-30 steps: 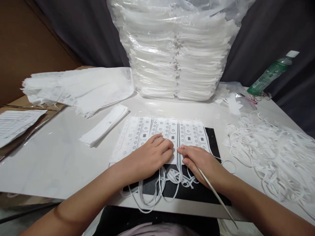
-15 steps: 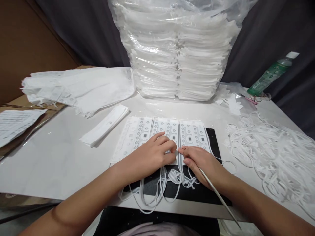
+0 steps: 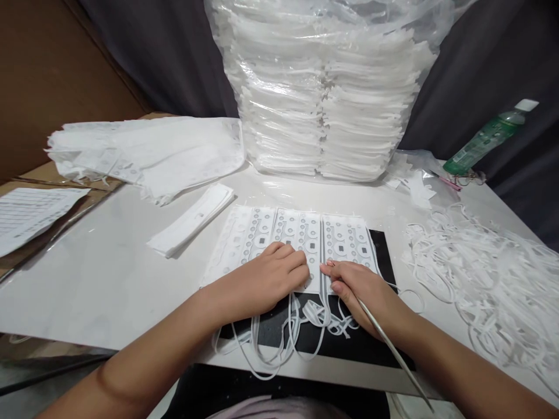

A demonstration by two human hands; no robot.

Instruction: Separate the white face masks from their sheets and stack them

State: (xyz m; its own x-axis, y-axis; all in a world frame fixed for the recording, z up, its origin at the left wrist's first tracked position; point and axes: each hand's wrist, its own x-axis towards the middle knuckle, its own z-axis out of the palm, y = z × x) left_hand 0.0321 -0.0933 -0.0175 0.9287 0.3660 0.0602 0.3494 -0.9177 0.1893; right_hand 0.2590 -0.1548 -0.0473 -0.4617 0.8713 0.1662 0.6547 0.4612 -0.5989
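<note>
White fabric sheets printed with grey circles and dark squares [image 3: 349,230] lie side by side on a black board [image 3: 384,250]. White cords [image 3: 317,311] run between the sheets and loop over the board's near part. My left hand [image 3: 268,276] rests on the middle sheet, its fingers curled closed; whatever they may pinch is hidden. My right hand [image 3: 371,291] is closed around a thin, pale, tapered rod [image 3: 395,352] that sticks out back toward me. The fingertips of this hand press on the right sheet beside the cords.
A tall clear bag of stacked white fabric [image 3: 327,99] stands behind. At left lie a fabric pile [image 3: 174,148], a folded strip stack [image 3: 192,221] and a printed paper [image 3: 37,215]. Tangled white cords [image 3: 502,285] spread at right, below a leaning green bottle [image 3: 489,139].
My left hand has drawn slightly down toward me and its fingers have curled in. My right hand keeps its place on the sheet. The view has shifted a little.
</note>
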